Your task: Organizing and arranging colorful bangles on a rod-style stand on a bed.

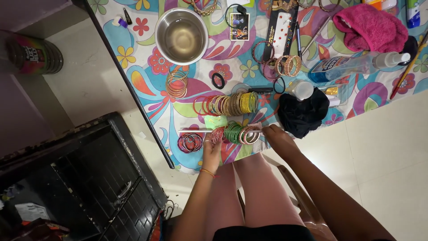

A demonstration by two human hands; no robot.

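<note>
My left hand point(211, 151) and my right hand point(275, 136) hold a thin rod point(191, 130) level above the flowered cloth. Pink, green and peach bangles point(234, 133) are threaded on the rod between the hands. The left hand grips near the pink bangles; the right hand pinches the rod's right end. Just beyond lies a long row of red, gold and yellow bangles point(227, 104). A small stack of dark pink bangles point(190, 143) lies left of my left hand.
A steel bowl point(181, 36) stands at the top. Gold bangles point(177, 84), a black ring point(218, 81), a black cloth point(303, 114), a spray bottle point(356, 64) and a pink towel point(370, 27) lie on the flowered cloth point(147, 89). A dark cabinet point(89, 178) sits lower left.
</note>
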